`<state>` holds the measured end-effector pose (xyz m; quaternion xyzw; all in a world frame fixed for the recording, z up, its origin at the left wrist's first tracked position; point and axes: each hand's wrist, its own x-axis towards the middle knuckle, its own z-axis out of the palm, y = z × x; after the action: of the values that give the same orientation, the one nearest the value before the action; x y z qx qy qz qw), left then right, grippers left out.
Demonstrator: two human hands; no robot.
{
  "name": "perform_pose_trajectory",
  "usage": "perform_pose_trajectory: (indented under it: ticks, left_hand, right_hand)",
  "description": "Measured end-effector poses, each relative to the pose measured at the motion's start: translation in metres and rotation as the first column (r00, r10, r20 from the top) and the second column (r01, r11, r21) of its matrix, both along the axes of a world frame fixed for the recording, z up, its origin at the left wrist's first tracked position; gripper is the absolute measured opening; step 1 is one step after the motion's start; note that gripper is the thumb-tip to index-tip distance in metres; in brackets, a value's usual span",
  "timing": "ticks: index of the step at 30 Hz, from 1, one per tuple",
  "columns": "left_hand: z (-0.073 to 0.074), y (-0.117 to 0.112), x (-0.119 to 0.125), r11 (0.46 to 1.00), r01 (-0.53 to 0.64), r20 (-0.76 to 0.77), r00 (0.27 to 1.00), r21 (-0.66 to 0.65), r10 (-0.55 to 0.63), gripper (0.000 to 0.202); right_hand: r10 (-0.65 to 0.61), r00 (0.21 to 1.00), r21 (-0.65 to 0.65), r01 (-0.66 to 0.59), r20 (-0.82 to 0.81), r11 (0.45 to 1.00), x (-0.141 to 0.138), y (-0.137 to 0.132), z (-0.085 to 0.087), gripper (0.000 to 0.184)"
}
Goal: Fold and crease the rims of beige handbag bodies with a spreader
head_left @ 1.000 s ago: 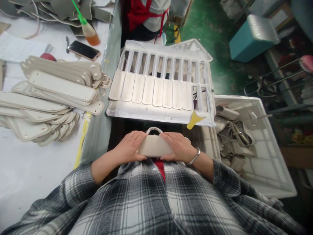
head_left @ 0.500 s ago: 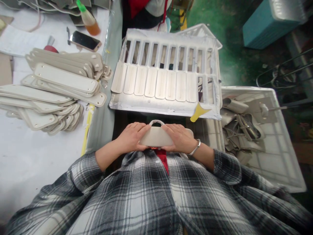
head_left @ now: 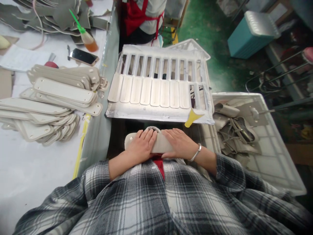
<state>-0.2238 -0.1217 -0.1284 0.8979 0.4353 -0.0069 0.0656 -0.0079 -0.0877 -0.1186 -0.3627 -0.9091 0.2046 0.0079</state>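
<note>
Close to my body is a beige panel [head_left: 160, 143] with a small loop handle [head_left: 153, 129] at its far edge. My left hand [head_left: 140, 146] lies over the left part of the panel, its fingers close together and reaching to the handle; its thumb is mostly hidden. The panel's rounded left end sticks out beyond that hand. With my right hand [head_left: 179, 142] I grip the right part, fingers across the top and thumb along the near edge. The underside of the panel is hidden.
Ahead, a white slotted rack [head_left: 161, 112] carries a row of beige strips [head_left: 145, 93] and a yellow tool [head_left: 193, 118]. Stacked panels [head_left: 63, 89], a phone [head_left: 84, 56] and a bottle [head_left: 89, 42] are on the left table. A white crate [head_left: 269, 143] with beige parts stands right.
My left hand has slid right across the panel, uncovering its left end and now partly covering the handle. My right hand stays on the right part. The camera view has tilted up slightly.
</note>
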Motion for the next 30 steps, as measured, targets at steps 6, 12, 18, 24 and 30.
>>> perform_pose_trajectory:
  ticks: [6, 12, 18, 24, 30]
  left_hand:
    - [0.001, 0.0, -0.005, 0.995, 0.09, 0.03, 0.995, 0.04, -0.091, 0.062]
    - [-0.002, 0.005, -0.006, 0.992, 0.123, 0.102, 0.987, -0.01, -0.122, 0.054]
    - [0.012, 0.02, -0.011, 0.95, 0.11, 0.174, 0.983, -0.293, -0.06, 0.055]
    - [0.021, 0.042, -0.04, 0.776, -0.134, 0.164, 0.942, -0.616, 0.293, 0.055]
    - [0.015, 0.029, -0.061, 0.692, -0.194, 0.264, 0.827, -0.695, 0.497, 0.061]
  right_hand:
    - [-0.357, 0.934, -0.332, 0.343, 0.019, 0.879, 0.035, 0.01, -0.015, 0.049]
    - [-0.41, 0.912, -0.431, 0.364, -0.014, 0.826, 0.034, 0.017, -0.017, 0.037]
    - [-0.195, 0.975, -0.395, 0.22, 0.102, 0.892, 0.018, 0.032, -0.005, 0.044]
    - [-0.044, 0.979, -0.388, 0.119, 0.198, 0.914, -0.025, 0.04, 0.011, 0.05]
    - [-0.123, 0.974, -0.38, 0.188, 0.188, 0.906, 0.004, 0.034, 0.011, 0.047]
